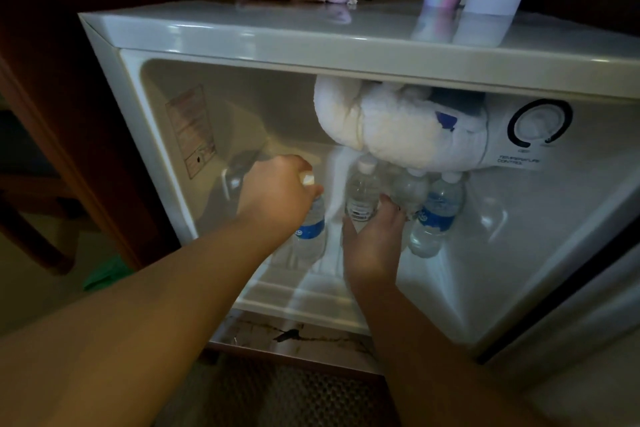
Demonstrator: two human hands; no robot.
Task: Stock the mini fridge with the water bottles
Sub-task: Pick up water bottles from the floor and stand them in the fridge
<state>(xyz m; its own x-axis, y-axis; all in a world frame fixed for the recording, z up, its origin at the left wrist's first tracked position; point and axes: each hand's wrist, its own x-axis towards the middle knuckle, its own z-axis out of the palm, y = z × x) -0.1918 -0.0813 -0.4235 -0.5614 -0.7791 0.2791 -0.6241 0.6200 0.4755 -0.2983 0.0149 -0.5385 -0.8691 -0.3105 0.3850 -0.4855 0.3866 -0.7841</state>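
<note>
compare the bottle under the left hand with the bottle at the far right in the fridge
The left-hand bottle is gripped at its cap by the left hand; the far-right bottle stands free, untouched. The left-hand bottle sits nearer the fridge's left wall; the far-right bottle stands beneath the frosted freezer box. Both are upright, clear, blue-labelled.

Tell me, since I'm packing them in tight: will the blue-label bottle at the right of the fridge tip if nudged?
Probably. The blue-label bottle is tall and narrow and already seems to lean. It looks full, so fairly heavy, which may steady it. Its clear plastic wall would likely flex, and the neighbouring bottle could catch it.
</note>
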